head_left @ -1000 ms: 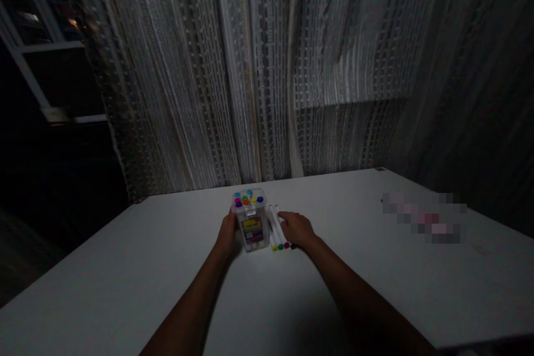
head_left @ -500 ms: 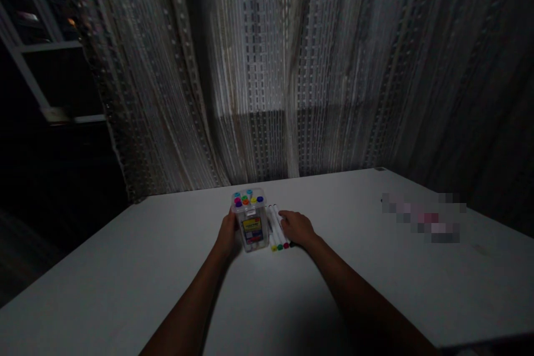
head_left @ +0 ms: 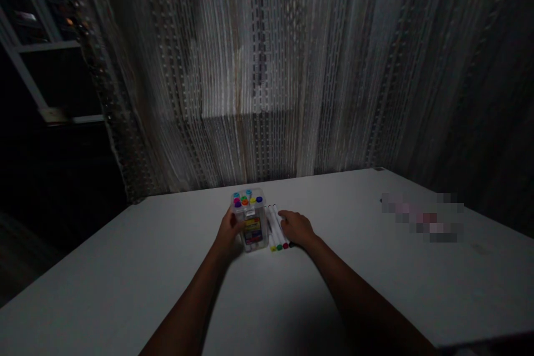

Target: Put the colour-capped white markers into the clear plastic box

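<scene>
A clear plastic marker case (head_left: 255,239) stands upright on the table, with a printed label on its front and several coloured marker caps showing through the top. My left hand (head_left: 229,229) grips the case at its left side, thumb across the front. Just right of the case, several white markers (head_left: 276,228) lie side by side, yellow, green, red and black ends toward me. Over the rightmost one, the black-ended marker (head_left: 291,244), my right hand (head_left: 297,227) is closed with its fingers bent; most of that marker's body is hidden beneath it.
The white table (head_left: 175,267) reaches to a hanging patterned curtain (head_left: 267,78) at its far edge. A pixelated, pinkish object (head_left: 429,219) lies on the right part of the table. At the far left is a dark window frame (head_left: 50,47). The light is dim.
My left thumb has come round onto the front of the marker case, over the label's edge. The right hand and the loose markers look unchanged.
</scene>
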`<state>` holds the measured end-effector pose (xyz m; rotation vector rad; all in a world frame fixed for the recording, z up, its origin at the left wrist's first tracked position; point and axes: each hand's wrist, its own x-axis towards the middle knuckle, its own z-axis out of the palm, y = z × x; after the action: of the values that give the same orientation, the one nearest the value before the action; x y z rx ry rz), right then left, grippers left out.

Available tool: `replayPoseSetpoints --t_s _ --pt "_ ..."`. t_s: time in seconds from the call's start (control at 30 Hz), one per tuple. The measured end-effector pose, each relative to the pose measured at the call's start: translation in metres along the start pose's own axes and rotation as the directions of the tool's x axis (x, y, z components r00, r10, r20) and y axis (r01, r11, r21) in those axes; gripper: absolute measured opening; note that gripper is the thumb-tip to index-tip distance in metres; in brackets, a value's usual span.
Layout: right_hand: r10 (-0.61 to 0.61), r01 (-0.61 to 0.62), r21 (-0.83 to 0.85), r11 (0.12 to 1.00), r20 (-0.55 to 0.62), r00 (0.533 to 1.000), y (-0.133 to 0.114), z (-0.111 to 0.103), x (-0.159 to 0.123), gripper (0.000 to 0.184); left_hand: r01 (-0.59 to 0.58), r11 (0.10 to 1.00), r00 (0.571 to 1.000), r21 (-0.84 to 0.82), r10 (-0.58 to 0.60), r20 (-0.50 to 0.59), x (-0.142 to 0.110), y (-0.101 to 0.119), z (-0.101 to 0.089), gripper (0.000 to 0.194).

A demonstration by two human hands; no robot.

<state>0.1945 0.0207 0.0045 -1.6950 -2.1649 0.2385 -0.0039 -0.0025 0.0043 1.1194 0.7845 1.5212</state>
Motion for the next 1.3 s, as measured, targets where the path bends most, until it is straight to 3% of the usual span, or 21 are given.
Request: replayPoseSetpoints --t_s 0.13,0.37,0.63,1.0,1.17,1.3 --pt "0.004 -0.004 0.000 1.000 0.011 1.000 0.000 0.000 0.000 0.045 -0.052 0.998 0.996 -0.030 0.054 0.070 -0.004 -0.004 0.000 0.050" --pt "-0.010 0.010 0.005 1.000 -0.006 1.000 -0.002 -0.002 -0.002 0.044 -0.078 0.997 0.993 -0.014 0.079 0.086 0.000 -0.005 -0.004 0.046" --pt "-0.030 0.030 -0.006 1.000 -0.001 1.000 -0.005 -0.003 -0.004 0.040 -0.172 0.977 0.976 -0.127 0.187 0.111 -0.008 0.010 0.015 0.050" --pt "-0.033 0.034 -0.020 0.999 0.006 0.999 -0.007 -0.005 -0.004 0.039 -0.210 0.977 0.972 -0.037 0.213 0.100 -0.007 0.013 0.011 0.051" --pt "-0.047 0.047 -0.032 0.998 -0.004 0.999 -0.005 -0.002 -0.003 0.038 -0.208 0.977 0.977 0.038 0.206 0.064 -0.008 0.018 0.015 0.041" --pt "-0.055 0.054 -0.036 0.998 -0.018 0.998 -0.005 -0.001 -0.003 0.038 -0.221 0.971 0.974 0.093 0.214 0.074 -0.007 0.020 0.013 0.048"
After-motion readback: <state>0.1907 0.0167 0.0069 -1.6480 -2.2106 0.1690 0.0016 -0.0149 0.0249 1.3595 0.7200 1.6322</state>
